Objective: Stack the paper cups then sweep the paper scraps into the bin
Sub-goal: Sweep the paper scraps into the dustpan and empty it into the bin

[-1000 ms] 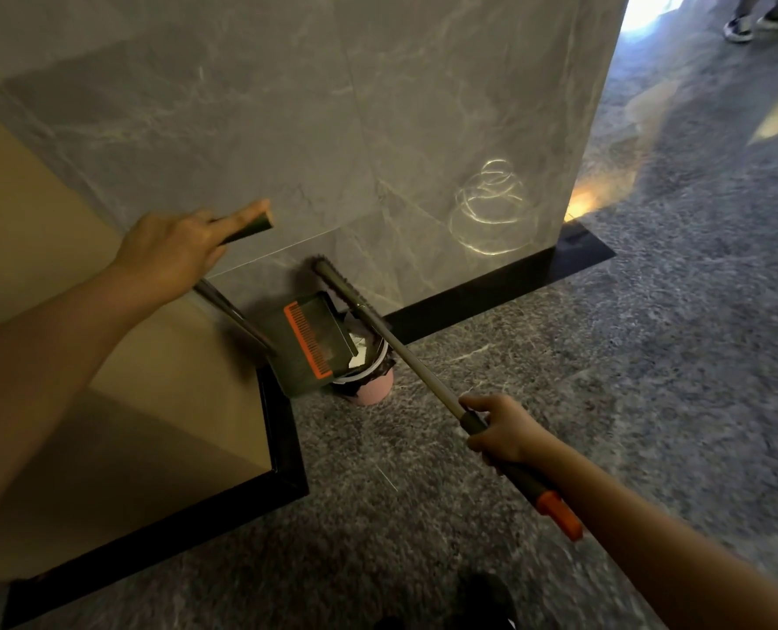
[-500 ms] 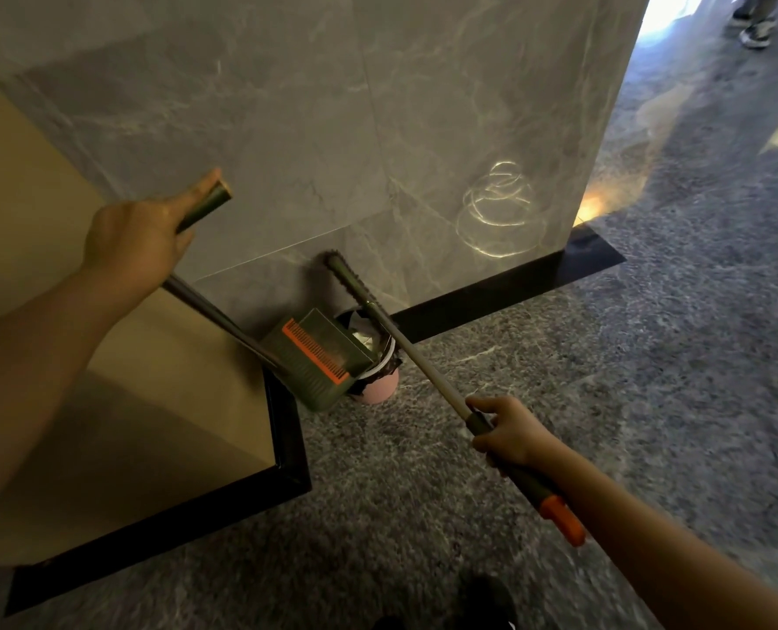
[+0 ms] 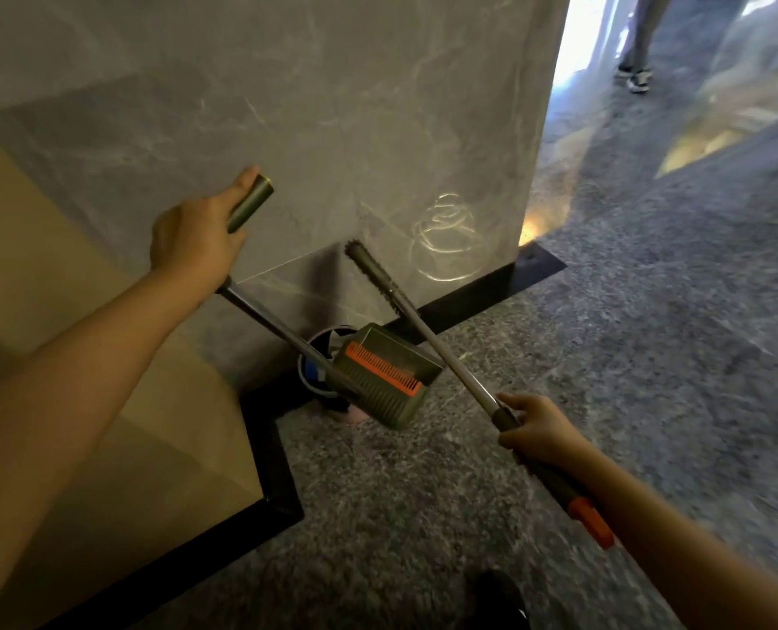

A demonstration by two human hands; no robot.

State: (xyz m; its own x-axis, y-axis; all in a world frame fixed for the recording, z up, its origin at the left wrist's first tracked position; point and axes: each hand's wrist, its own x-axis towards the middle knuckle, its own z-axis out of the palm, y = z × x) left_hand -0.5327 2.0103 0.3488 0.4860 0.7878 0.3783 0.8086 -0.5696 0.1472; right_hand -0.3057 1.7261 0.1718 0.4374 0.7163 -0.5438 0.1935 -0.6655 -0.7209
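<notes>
My left hand grips the top of a long-handled olive dustpan with an orange comb edge. The pan hangs tilted over a small pink bin lined with a black bag, and hides most of it. My right hand holds the grey broom handle near its orange end cap. The broom head points up and away, against the marble wall. No paper cups or scraps can be made out.
A grey marble pillar with a black skirting stands behind the bin. A beige wall panel is at the left. Speckled grey floor spreads to the right. Another person's feet show at the top right.
The dustpan has swung right and rolled over the bin, covering more of it. My left hand has risen. The view has shifted right, and the broom stays in my right hand.
</notes>
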